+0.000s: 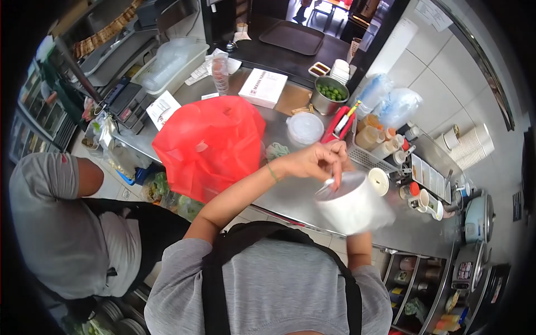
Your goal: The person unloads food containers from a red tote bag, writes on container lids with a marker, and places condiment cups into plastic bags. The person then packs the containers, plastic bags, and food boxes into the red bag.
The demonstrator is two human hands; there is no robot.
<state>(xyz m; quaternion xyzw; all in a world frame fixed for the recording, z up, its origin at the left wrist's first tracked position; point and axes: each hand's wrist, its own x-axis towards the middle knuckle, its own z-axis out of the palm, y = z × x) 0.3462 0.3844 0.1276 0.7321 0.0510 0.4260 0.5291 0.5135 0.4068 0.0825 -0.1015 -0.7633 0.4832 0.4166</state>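
Note:
Near the middle of the view, my left hand (315,162) is closed at the top of a white bag (354,207), its fingers pinching the edge. Behind it, my right hand (340,152) is closed at the same top edge, partly hidden by the left fingers and the bag. The bag hangs above the front of the steel counter (285,198) and is blurred. A large red bag (209,145) stands on the counter to the left. Beyond my hands sits a round clear-lidded tub (305,128), with a crumpled cloth (276,151) beside it.
A white box (262,87), a pot of green limes (330,93) and a basket of sauce bottles (369,139) stand farther back. Stacked cups (472,146) are at the right. A co-worker in a grey shirt (61,240) stands close at the left.

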